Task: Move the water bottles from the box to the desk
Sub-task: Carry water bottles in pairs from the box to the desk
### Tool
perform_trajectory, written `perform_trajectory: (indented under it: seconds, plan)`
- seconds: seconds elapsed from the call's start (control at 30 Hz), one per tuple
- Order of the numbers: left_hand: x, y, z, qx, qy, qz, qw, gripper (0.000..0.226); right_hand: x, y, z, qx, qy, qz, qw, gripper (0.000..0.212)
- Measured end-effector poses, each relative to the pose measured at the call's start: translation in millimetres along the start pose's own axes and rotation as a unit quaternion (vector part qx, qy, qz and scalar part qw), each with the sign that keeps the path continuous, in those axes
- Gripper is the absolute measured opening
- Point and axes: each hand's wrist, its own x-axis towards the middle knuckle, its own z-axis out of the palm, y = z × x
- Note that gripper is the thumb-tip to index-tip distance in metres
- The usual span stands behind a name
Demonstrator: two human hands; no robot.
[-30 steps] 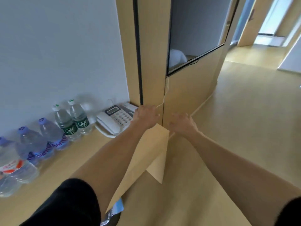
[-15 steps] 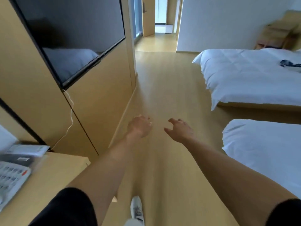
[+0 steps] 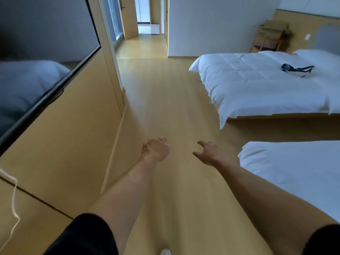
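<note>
Far left there's a wall-mounted TV (image 3: pixel 36 74) set in a wood panel (image 3: pixel 77 140), with a thin white cord (image 3: pixel 14 205) dangling down at the lower left edge. Next over is the left hand (image 3: pixel 156 150), held out over the wood floor (image 3: pixel 165 107), fingers loosely curled and holding nothing. The right hand (image 3: pixel 211 153) is just beside it — fingers spread and relaxed, also empty. Further right are two white beds (image 3: pixel 257 85), the far one with a small dark pouch (image 3: pixel 296 69) lying on it, and a wooden side table (image 3: pixel 270 35) back by the wall.

As for the task: no water bottles, no box and no desk anywhere in this view, so I can't say how many have made it over or how many are left. Both hands free and facing the open room, so my guess is this is the walk back toward the box for another load — but that's only a guess.
</note>
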Motion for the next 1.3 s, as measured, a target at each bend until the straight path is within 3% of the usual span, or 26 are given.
perform_trajectory:
  seconds: [0.27, 0.5, 0.97, 1.3]
  plan:
    - [-17.8, 27.6, 6.9, -0.034, -0.033, 0.03, 0.998, 0.045, -27.4, 36.6, 4.7, 0.023, -0.004, 0.05, 0.998, 0.066]
    - [-37.3, 105.5, -4.1, -0.018, -0.022, 0.1, 0.995, 0.047, -61.2, 102.5, -16.3, 0.038, 0.028, 0.106, 0.993, 0.068]
    - [-192.1, 415.5, 48.3, 0.017, -0.066, 0.323, 0.944, 0.05, -280.2, 381.8, -31.3, 0.087, 0.085, 0.316, 0.941, 0.067]
    - [-356.3, 627.7, 116.1, 0.087, -0.094, 0.521, 0.844, 0.05, -480.8, 540.5, 0.6, 0.153, 0.132, 0.498, 0.843, 0.065]
